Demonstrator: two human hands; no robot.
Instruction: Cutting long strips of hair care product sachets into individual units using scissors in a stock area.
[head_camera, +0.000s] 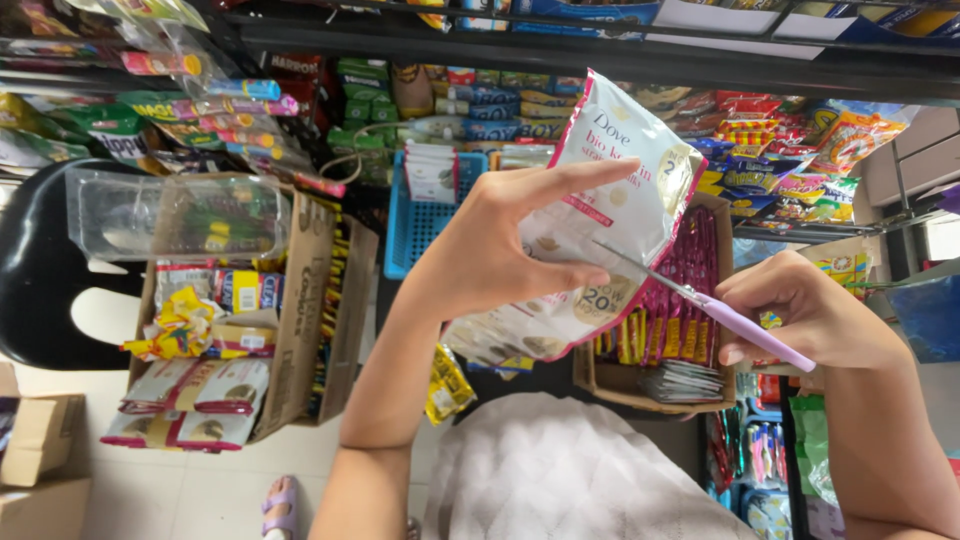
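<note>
My left hand holds up a strip of white sachets with pink edges, thumb on the front and fingers behind it. My right hand grips a pair of scissors with pale purple handles. The scissor blades point left and touch the strip's lower right part, near its pink edge.
A cardboard box of dark red sachets lies below the strip. A blue basket stands behind my left hand. At left, a larger cardboard box holds packets, with a clear plastic container and a black chair. Shelves of snacks fill the back.
</note>
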